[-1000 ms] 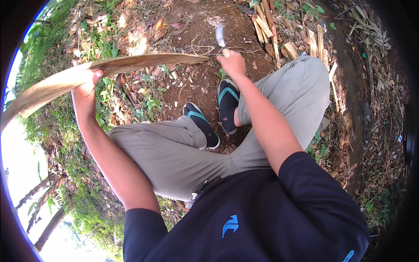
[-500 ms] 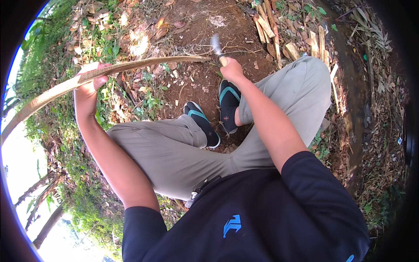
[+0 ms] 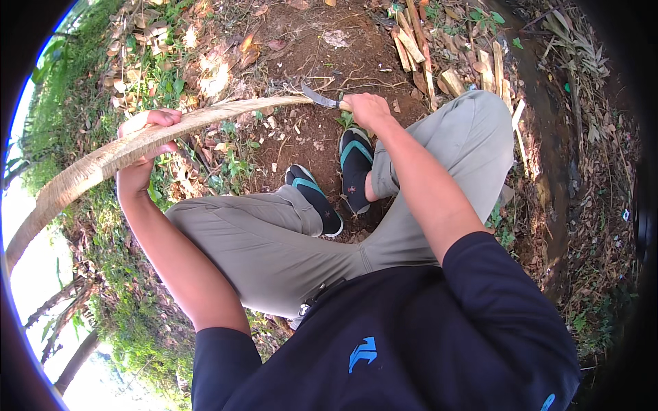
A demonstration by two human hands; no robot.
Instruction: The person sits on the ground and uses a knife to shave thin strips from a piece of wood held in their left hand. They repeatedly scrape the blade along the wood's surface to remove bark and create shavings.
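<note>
A long strip of pale wood (image 3: 103, 159) crosses from the left rim to the middle of the view, bowed by the lens. My left hand (image 3: 145, 137) is closed round it, fingers over the top and thumb beneath. In my right hand (image 3: 368, 109) is a knife (image 3: 321, 97) with a curved metal blade and a light handle. Its blade lies at the strip's far right end, seeming to touch it; the exact contact is too small to tell. Both hands are held out beyond my knees, above bare soil.
My feet in dark shoes with teal straps (image 3: 306, 183) stand on the brown soil (image 3: 295, 61) below the strip. Several split wood pieces (image 3: 410, 44) lie at the far right. Leaf litter and green plants (image 3: 123, 274) spread along the left. A dark muddy channel (image 3: 548, 157) runs down the right.
The knife has swung left and down, its blade now at the strip's end. The strip has rolled to show a wider face, and my left fingers have shifted round it.
</note>
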